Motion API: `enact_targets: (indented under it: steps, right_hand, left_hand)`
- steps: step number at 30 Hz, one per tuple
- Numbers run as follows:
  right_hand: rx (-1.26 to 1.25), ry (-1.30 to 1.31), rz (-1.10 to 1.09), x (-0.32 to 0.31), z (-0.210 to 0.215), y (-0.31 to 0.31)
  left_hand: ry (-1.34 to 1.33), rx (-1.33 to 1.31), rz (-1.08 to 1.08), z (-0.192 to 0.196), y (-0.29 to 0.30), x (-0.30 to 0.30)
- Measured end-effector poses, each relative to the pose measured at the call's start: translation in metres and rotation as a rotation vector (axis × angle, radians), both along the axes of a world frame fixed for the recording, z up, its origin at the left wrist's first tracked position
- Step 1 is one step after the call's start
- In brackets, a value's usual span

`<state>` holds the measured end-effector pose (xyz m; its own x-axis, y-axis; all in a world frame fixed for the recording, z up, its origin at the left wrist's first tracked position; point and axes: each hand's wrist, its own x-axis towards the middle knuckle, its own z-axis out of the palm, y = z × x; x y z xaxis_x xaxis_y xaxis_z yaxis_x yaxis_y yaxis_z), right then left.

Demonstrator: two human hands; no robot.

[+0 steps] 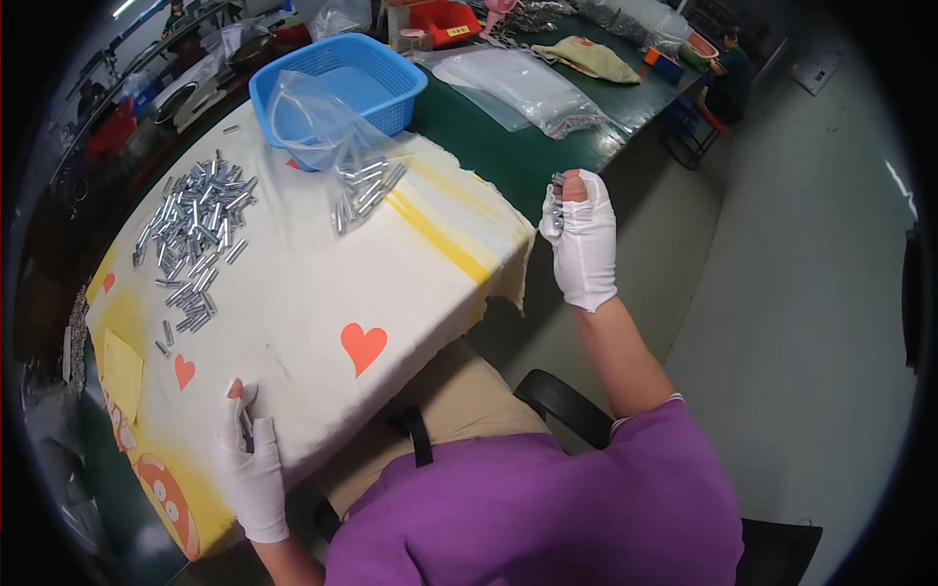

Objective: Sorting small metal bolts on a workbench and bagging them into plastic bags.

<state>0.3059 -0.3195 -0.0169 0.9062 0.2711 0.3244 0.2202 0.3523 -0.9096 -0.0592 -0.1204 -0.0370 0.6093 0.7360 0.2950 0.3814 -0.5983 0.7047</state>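
My left hand (249, 469), in a white glove with a bare fingertip, is at the near left of the cloth. Its fingers are apart and hold nothing. Off the table's right edge, my right hand (583, 239) is raised, gloved the same way. Its fingers are curled around a few small silver metal pins, partly hidden by the glove. A loose pile of the same short metal pins (195, 215) lies on the far left of the cloth. Beyond the middle, a clear plastic bag (332, 137) lies with several pins in its near end, its other end draped over a blue basket (391, 115).
A white cloth (293, 293) with hearts and yellow stripes covers the near table. Behind it, the green table (469, 146) carries a stack of clear plastic bags (523, 83), a red bin (442, 21) and a cloth pouch (591, 59). Another person (731, 78) sits at the far right.
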Motion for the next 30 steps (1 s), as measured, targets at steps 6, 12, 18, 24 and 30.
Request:
enact_targets:
  steps: [6,12,18,24,30]
  right_hand:
    - [-0.28,-0.456,0.346,0.01,0.105,0.084]
    - [-0.718,-1.163,0.457,-0.006,0.168,0.185]
    - [-1.562,-1.475,0.221,0.007,0.158,0.215]
    - [-1.817,-1.247,0.267,0.039,0.161,0.228]
    - [-1.719,-1.562,0.675,0.032,0.158,0.231]
  left_hand:
    - [-0.018,0.141,0.015,0.0,-0.004,0.009]
    - [-0.055,0.269,0.025,0.005,-0.005,0.011]
    - [-0.045,0.278,0.0,0.011,-0.004,0.016]
    - [-0.071,0.303,-0.008,0.013,0.001,0.016]
    - [-0.055,0.334,0.003,0.016,-0.002,0.015]
